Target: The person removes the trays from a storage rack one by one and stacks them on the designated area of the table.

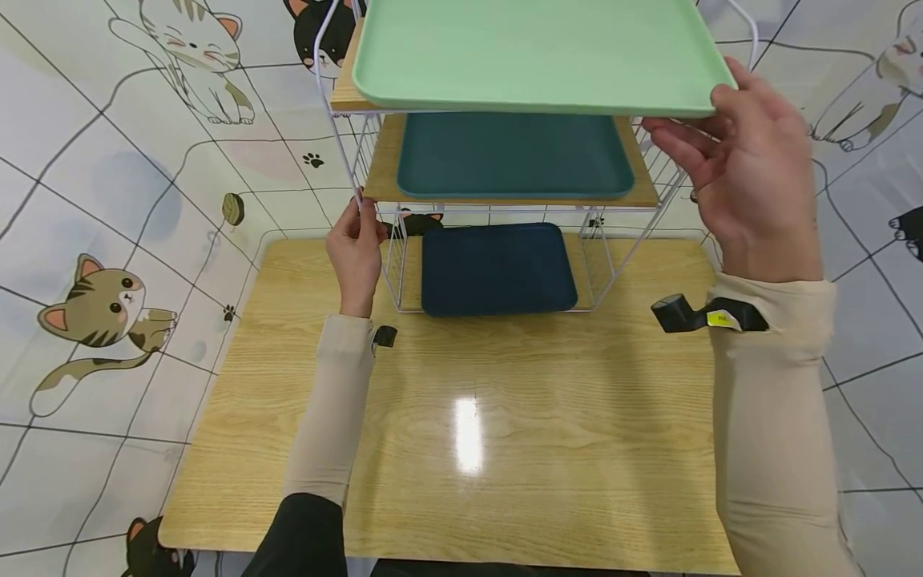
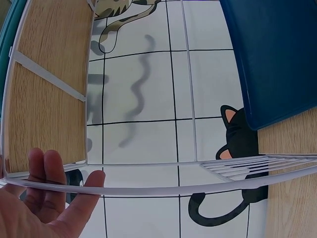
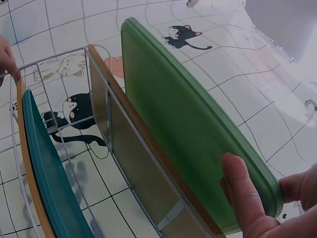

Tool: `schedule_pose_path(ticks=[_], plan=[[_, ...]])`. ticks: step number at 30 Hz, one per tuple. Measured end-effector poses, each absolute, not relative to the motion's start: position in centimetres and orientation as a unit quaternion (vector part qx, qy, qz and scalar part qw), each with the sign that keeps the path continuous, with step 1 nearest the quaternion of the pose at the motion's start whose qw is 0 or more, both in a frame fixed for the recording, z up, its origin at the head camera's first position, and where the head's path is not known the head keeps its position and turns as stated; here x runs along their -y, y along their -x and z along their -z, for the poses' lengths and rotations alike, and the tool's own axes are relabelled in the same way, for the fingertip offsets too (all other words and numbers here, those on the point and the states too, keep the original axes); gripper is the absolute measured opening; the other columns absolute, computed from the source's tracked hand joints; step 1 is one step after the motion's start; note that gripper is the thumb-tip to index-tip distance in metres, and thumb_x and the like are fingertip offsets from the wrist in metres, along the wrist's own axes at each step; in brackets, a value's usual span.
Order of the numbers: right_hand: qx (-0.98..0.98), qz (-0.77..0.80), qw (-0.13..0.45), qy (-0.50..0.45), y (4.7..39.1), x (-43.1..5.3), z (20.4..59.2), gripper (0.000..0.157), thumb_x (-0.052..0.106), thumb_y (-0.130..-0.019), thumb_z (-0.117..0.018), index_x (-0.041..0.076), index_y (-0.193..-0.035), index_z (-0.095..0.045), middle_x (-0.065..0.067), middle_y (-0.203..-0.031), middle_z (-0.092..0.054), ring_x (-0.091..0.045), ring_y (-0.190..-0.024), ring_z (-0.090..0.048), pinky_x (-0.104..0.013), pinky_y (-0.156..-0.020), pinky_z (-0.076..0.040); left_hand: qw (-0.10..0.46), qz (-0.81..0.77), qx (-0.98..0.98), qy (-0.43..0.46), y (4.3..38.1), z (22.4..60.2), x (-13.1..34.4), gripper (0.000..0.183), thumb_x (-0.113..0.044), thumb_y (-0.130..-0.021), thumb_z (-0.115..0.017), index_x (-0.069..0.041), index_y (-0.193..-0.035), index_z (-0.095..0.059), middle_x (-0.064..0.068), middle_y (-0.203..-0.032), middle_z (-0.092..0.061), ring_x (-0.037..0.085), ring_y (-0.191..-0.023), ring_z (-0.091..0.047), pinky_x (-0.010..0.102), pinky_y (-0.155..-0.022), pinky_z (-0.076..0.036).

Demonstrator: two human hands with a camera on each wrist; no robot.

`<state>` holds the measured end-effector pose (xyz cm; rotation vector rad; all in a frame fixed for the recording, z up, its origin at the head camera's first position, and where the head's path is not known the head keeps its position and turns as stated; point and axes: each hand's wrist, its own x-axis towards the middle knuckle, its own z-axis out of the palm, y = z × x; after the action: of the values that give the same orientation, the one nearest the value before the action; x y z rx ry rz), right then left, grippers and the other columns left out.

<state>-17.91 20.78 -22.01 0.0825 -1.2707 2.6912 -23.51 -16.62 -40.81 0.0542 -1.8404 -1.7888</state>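
Observation:
A light green tray (image 1: 541,56) is over the top shelf of a white wire rack (image 1: 339,136) with wooden shelves. My right hand (image 1: 757,168) holds its near right corner, thumb on the rim and fingers underneath. In the right wrist view, the tray's underside (image 3: 168,129) faces the top shelf (image 3: 143,139); whether they touch I cannot tell. My left hand (image 1: 356,252) grips the rack's left front post beside the middle shelf. A teal tray (image 1: 512,156) lies on that middle shelf. On the bottom level rests a smaller navy tray (image 1: 497,272).
The rack stands at the back of a wooden table (image 1: 548,481), which has a bright glare spot. Tiled walls with cat drawings (image 1: 108,304) close in behind and at both sides. Small black wrist cameras (image 1: 678,312) sit on the sleeves.

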Motion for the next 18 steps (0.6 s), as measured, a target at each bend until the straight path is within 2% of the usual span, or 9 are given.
schedule_pose_path(ticks=[8,18], plan=[[0.406,-0.907,0.101,-0.039,16.3,-21.0,21.9,0.035,-0.002,-0.107,-0.042,-0.003,-0.14,-0.056,-0.029,-0.114,-0.068,-0.043,-0.083,-0.075,-0.04,-0.073,-0.059,0.289,0.665,0.689,-0.008,23.4,40.8,16.6,0.027,-0.028,-0.106,-0.059,-0.012,-0.114,-0.078,0.005,-0.068,-0.063,0.022,-0.068,-0.062,0.024,-0.073,-0.054],[0.375,-0.919,0.114,-0.053,14.7,-21.1,22.7,0.039,-0.009,-0.105,-0.037,-0.009,-0.14,-0.053,-0.03,-0.105,-0.069,-0.047,-0.077,-0.074,-0.045,-0.071,-0.058,0.282,0.666,0.691,-0.015,23.3,40.6,16.5,0.027,-0.03,-0.105,-0.059,-0.013,-0.118,-0.077,0.001,-0.068,-0.063,0.018,-0.068,-0.063,0.024,-0.075,-0.054]])
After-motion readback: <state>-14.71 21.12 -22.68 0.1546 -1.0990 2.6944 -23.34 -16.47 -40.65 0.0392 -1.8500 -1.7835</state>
